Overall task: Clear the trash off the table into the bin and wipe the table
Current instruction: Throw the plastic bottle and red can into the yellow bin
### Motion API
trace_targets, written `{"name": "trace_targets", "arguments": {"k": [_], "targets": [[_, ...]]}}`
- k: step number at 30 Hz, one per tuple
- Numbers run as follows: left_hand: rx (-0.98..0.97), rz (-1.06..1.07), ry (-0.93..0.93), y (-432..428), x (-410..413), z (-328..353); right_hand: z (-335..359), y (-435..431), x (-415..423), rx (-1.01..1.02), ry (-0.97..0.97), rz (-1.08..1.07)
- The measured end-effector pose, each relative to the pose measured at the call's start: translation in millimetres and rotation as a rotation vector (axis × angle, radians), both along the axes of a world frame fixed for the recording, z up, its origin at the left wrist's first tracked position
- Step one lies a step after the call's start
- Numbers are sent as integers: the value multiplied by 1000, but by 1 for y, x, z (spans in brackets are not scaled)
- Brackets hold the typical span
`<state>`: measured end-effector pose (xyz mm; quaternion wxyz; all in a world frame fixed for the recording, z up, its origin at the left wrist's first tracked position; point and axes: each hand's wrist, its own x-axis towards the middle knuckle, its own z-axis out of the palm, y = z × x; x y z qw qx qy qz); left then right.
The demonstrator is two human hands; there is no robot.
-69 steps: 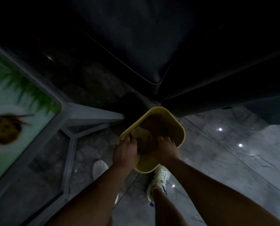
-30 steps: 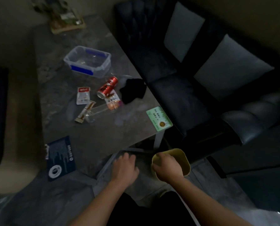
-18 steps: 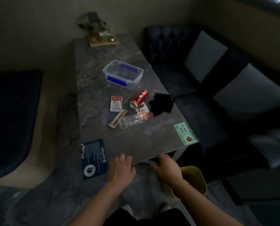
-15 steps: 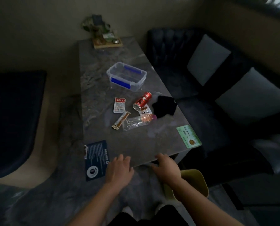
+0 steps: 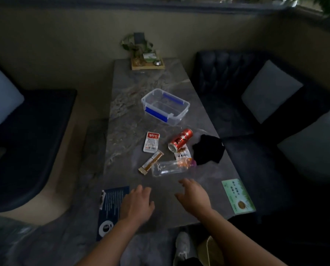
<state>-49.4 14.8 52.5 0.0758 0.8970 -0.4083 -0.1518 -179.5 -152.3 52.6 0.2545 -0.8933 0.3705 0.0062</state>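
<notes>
On the grey marble table (image 5: 133,104) lies trash: a red can (image 5: 180,140) on its side, a clear plastic bottle (image 5: 169,167), a white and red packet (image 5: 151,142), a thin brown wrapper (image 5: 151,162) and a small snack packet (image 5: 182,154). A black cloth (image 5: 208,149) lies to the right of the can. My left hand (image 5: 136,205) hovers open over the near table edge. My right hand (image 5: 193,195) is open too, fingers spread, just short of the bottle. The yellow bin (image 5: 211,250) shows partly on the floor under my right forearm.
A clear food box with blue clips (image 5: 165,106) stands mid-table. A wooden tray with a plant (image 5: 144,58) sits at the far end. A dark blue card (image 5: 112,210) and a green card (image 5: 238,195) lie at the near corners. Dark sofas flank the table.
My view rose from the bin on the floor to the table. Both hands left the bin and moved forward over the near table edge, the right one nearing the bottle.
</notes>
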Motion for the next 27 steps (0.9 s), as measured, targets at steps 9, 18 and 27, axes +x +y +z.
{"name": "trace_targets", "arguments": {"k": [9, 18, 27], "targets": [[-59, 53, -69, -115, 30, 3, 3, -122, 57, -26, -68, 78], [157, -88, -48, -165, 58, -16, 10, -199, 119, -126, 45, 303], [288, -203, 30, -165, 62, -22, -10, -214, 155, -282, 228, 515]]}}
